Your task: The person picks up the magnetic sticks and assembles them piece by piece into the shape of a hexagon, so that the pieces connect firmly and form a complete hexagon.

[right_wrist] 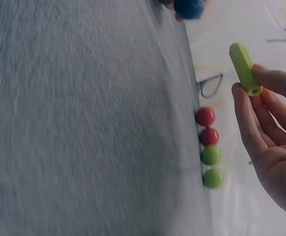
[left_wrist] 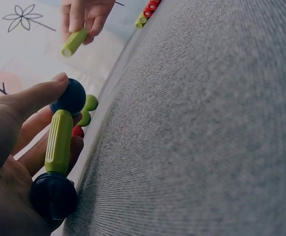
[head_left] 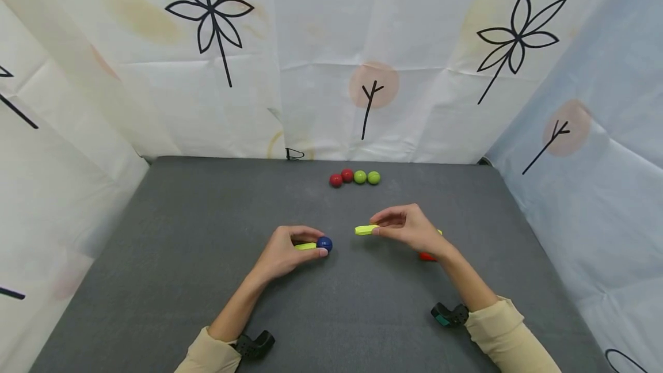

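Observation:
My left hand [head_left: 281, 253] grips a joined piece above the grey tabletop. In the left wrist view it is a ridged yellow-green rod [left_wrist: 59, 142] with a dark blue ball [left_wrist: 70, 96] at one end and a second dark ball [left_wrist: 53, 195] at the other. Thumb and fingers hold the upper ball. My right hand [head_left: 410, 230] pinches another yellow-green rod [right_wrist: 244, 70] between thumb and fingertips; its visible end has a small round hollow. This loose rod points toward the blue ball, with a gap between them.
Two red balls [head_left: 336, 181] and two green balls [head_left: 373, 178] sit in a row near the table's back edge. Red rods [head_left: 427, 257] and yellow-green rods [left_wrist: 140, 21] lie on the right, partly hidden by my right arm in the head view. Printed cloth [head_left: 321, 102] hangs behind.

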Tool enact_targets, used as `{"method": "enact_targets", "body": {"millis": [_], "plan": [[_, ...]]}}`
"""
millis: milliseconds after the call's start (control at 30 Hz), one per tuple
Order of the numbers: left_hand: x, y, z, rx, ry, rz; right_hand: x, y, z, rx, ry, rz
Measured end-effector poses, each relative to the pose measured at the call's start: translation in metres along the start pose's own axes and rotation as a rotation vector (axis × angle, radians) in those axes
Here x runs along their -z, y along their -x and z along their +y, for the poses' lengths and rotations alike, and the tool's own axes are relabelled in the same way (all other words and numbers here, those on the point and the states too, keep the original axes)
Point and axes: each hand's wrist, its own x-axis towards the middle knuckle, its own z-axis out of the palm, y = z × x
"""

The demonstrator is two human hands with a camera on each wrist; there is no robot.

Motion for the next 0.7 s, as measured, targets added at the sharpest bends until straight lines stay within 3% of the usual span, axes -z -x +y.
{"method": "enact_targets", "body": {"millis": [500, 700], "plan": [[0.001, -0.001, 0.001, -0.002, -0.002, -0.007, -0.043, -0.021, -0.001, 0.038, -0.032, -0.094], [0.002, 0.000, 0.004, -0.010, -0.066, 0.011, -0.048, -0.024, -0.004, 0.042, -0.024, -0.078]]}}
